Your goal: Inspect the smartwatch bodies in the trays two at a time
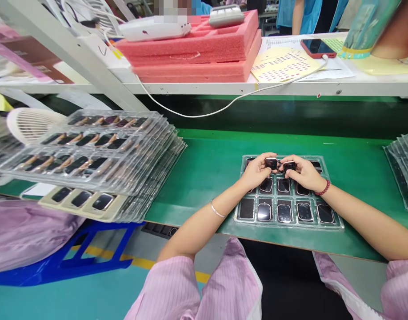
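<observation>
My left hand (pixel 257 172) is closed on a smartwatch case (pixel 271 163) with a dark square screen, held over the back row of a clear plastic tray (pixel 239 218). Close beside it, my right hand (pixel 306 174) grips a second smartwatch case (pixel 289 166) between thumb and fingers. Both screens face up toward me. Below the hands, more watch cases (pixel 284 212) lie in the tray's compartments. The front left compartment (pixel 246 208) shows only a dark bottom. My fingers hide part of the back row.
Stacked clear trays of watch cases (pixel 124 178) rise at the left, near a beige tray (pixel 115 209). More clear trays (pixel 406 171) stand at the right edge. A shelf (pixel 204 89) holds red foam (pixel 194 71) and a phone (pixel 318 48); a white cable (pixel 204 116) droops below it.
</observation>
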Tool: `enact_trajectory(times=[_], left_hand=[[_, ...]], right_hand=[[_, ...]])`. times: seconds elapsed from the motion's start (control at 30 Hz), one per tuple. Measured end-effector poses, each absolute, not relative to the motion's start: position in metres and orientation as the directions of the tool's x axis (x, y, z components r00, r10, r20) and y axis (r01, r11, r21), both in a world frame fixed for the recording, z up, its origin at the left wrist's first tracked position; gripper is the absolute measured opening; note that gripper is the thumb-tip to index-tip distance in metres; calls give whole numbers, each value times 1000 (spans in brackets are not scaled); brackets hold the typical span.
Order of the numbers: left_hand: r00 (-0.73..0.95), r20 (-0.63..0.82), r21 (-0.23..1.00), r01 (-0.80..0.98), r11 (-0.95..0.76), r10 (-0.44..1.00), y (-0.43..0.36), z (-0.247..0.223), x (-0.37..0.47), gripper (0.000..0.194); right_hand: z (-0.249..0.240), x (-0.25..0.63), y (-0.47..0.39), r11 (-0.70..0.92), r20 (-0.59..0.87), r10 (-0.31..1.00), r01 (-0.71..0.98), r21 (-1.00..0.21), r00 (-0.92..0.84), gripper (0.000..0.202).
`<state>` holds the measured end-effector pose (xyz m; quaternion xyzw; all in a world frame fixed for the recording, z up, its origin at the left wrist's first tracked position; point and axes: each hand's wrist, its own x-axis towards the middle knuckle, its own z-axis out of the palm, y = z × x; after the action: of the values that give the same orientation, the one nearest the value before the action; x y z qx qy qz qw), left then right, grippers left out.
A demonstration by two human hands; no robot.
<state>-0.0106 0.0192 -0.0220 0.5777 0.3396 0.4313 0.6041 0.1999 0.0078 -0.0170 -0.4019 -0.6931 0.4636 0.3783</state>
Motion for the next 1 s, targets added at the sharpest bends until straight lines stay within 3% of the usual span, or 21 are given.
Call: enact_trajectory(times=[0.23,0.33,0.43,0.53,0.6,0.77,0.87,1.0], left_hand=[[419,-125,931,-264,252,900,27,-9,-15,57],[520,-152,873,-329,361,840,11,18,-16,58],[750,-86,834,-306,459,656,-31,67,-14,59],[953,-29,799,-159,580,301,-79,122,-14,51],[990,-48,764,-47,643,130,-101,149,-16,49],[998,-37,740,-4,673,46,-119,163,-21,54],[973,-3,777,-143,613,230,-117,154,-27,49],[693,86,914,-341,219,716,-76,131,-38,48]], right_hand=[[-15,198,6,248,160,909,190,-950,-385,31],[-15,198,6,253,167,911,194,-948,-376,31],[-13,199,5,278,195,911,194,-941,-363,28],[-13,199,4,265,192,913,166,-950,-360,28],[-14,200,4,233,164,916,152,-960,-367,29],[-2,200,9,0,-1,939,2,-1000,-344,38],[33,200,-4,-143,-69,929,-181,-973,-365,36],[100,193,-58,-178,26,850,-334,-926,-526,35]])
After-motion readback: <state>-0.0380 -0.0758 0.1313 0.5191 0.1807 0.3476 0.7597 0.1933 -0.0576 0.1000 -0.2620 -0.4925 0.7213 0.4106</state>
